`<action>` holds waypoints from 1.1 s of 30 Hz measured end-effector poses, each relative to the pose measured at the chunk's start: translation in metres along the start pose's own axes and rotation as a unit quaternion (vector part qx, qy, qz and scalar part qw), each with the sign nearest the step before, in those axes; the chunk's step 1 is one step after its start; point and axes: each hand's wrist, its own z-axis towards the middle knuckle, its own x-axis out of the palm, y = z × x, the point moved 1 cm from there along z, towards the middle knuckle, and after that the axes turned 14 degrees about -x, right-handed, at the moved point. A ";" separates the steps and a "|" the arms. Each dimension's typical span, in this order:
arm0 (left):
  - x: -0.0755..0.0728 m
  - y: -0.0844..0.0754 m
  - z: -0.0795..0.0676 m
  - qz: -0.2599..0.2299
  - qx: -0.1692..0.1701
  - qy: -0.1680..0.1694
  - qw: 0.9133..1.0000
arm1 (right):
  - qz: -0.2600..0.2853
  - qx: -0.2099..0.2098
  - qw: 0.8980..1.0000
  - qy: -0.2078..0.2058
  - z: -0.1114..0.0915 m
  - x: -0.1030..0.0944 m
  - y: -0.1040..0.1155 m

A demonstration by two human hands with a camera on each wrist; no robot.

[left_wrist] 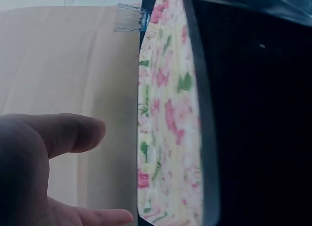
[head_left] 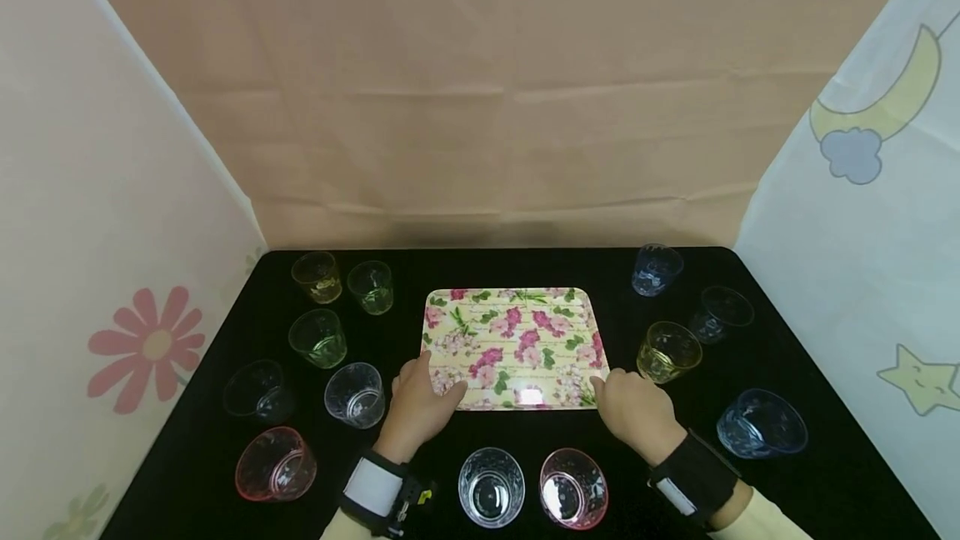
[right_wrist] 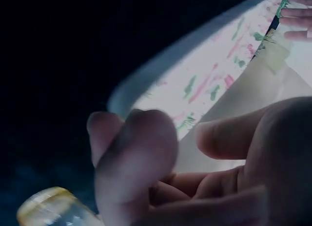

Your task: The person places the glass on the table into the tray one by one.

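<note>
A rectangular tray (head_left: 517, 348) with pink flowers and green leaves on cream lies flat at the middle of the black table. My left hand (head_left: 420, 402) is at its near left corner, and the left wrist view shows the thumb and a finger (left_wrist: 105, 217) spread with a gap between them. At the near right corner is my right hand (head_left: 637, 411), its fingers (right_wrist: 146, 153) loosely bent in the right wrist view, the thumb apart from them. A yellow glass (head_left: 670, 354) stands just beyond that hand. A clear glass (head_left: 356, 397) is left of my left hand.
Near the front edge stand a clear glass (head_left: 491, 487) and a pink glass (head_left: 573, 490). More tumblers line the left, including a red-rimmed glass (head_left: 276, 465) and a green glass (head_left: 318, 340). Blue glasses (head_left: 761, 423) stand on the right. A brown sheet (head_left: 487, 107) hangs behind.
</note>
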 end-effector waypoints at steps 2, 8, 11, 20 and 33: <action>-0.001 0.005 -0.002 -0.001 -0.008 0.010 1.000 | 0.017 0.010 1.000 0.006 -0.003 0.005 -0.003; -0.001 0.015 -0.004 -0.010 -0.017 0.033 0.999 | 0.094 0.048 0.994 0.041 -0.003 0.015 -0.014; 0.002 0.021 -0.003 -0.018 -0.010 0.033 0.999 | 0.123 0.062 0.989 0.059 -0.002 0.021 -0.018; 0.009 0.044 -0.002 -0.059 -0.019 0.023 0.998 | 0.155 0.074 0.985 0.038 0.000 0.035 -0.024; 0.014 0.054 -0.064 -0.245 0.034 0.075 0.966 | 0.154 0.069 0.985 0.033 -0.001 0.035 -0.025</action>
